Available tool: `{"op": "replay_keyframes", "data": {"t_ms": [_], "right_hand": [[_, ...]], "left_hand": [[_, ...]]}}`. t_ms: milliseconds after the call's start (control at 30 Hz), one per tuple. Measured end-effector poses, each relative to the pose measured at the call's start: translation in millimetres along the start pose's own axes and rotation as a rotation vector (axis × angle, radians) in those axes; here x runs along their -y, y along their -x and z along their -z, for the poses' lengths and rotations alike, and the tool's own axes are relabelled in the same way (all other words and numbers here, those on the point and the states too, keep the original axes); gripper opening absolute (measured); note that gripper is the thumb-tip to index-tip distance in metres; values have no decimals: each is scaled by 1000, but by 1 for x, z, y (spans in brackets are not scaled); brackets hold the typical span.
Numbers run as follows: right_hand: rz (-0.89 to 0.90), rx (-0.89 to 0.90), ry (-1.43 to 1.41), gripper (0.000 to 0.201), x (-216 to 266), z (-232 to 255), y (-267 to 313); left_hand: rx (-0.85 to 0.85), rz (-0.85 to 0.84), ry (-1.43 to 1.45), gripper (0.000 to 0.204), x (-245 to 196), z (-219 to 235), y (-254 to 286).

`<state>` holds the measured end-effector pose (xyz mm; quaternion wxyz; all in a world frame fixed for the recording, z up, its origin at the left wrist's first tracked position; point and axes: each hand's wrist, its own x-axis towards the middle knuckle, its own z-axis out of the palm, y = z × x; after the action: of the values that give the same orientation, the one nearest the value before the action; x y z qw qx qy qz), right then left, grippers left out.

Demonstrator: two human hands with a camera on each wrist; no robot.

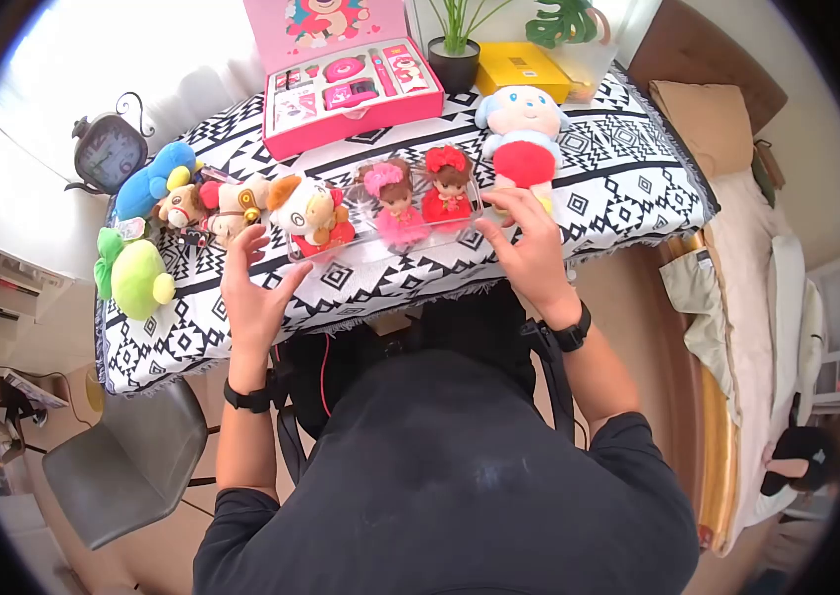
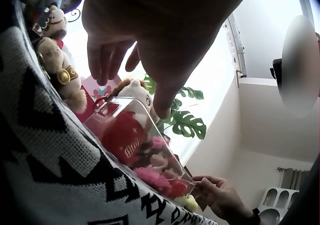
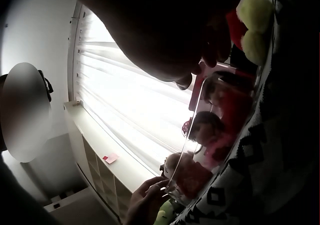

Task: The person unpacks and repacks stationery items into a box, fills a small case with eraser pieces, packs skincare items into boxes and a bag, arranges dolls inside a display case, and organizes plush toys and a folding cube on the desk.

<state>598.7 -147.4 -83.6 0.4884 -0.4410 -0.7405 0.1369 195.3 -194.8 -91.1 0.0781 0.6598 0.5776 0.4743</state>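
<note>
A clear plastic bin [image 1: 380, 241] stands near the front edge of the table. Inside it, a plush cow in red [image 1: 313, 213] is at the left, beside a doll in a pink dress [image 1: 397, 203] and a doll in a red dress [image 1: 448, 188]. My left hand [image 1: 256, 297] is at the bin's left end, thumb and fingers spread apart. At the opposite end, my right hand [image 1: 531, 253] has its fingertips right by the bin's rim, thumb apart from the fingers. The left wrist view has the bin [image 2: 142, 135] below the left palm.
Left of the bin lie plush toys: a brown horse [image 1: 232, 210], a blue one [image 1: 157, 178] and a green one [image 1: 137, 278]. A white-and-red plush [image 1: 524, 149] lies at the right. Behind are an open pink gift box [image 1: 351, 124], a potted plant [image 1: 455, 67] and a yellow box [image 1: 524, 69].
</note>
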Motion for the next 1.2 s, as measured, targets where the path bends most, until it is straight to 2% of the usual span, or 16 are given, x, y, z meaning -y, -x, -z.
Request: {"op": "replay_keyframes", "data": {"t_ms": [167,333,433,467,533,767,800,867,900,933,967,1000,1067,1133,1167,1200], "right_hand": [[-35,-11,-72,48,-20,-17,9],[16,67,13,57,-13,-20,3],[-116,52,-78,73,-24,-33,2],[-107,58,-86,73,-25,-35,2],[-263,77,-156,76,-26,-36,1],[-229,88,-115,77,-21,-37,3],[-229,89,-115,77,-19,-36,4],[-209,59,-160,75,-15,-35,5],[-210,59,-162,75,-14,-33,6],[-91,20,-43,72,-14,-31,8],[27,-16,75,70,-13,-30,9],[24,-12,69,70,-11,-31,9],[131,-25,162,65,-4,-32,7],[176,-13,183,63,5,-32,1],[243,-6,258,63,7,-34,-3],[308,2,332,63,10,-35,-5]], "left_hand": [[132,210,294,93,23,-19,8],[170,241,225,90,32,-32,14],[159,239,248,84,41,-35,15],[148,241,241,84,38,-34,15],[170,259,245,82,32,-33,14],[153,226,292,78,43,-38,16],[153,226,292,78,29,-33,15],[-94,116,116,71,0,-21,13],[-239,-35,41,60,-8,-16,9],[-236,-32,36,60,-16,-11,3],[-210,-184,-7,55,-32,-4,-8],[-184,-335,-50,50,-47,-1,-19],[57,-542,-109,48,-73,-7,-51],[311,-677,-217,52,-95,-22,-79],[311,-676,-220,52,-98,-34,-90],[429,-727,-283,53,-99,-45,-100]]}}
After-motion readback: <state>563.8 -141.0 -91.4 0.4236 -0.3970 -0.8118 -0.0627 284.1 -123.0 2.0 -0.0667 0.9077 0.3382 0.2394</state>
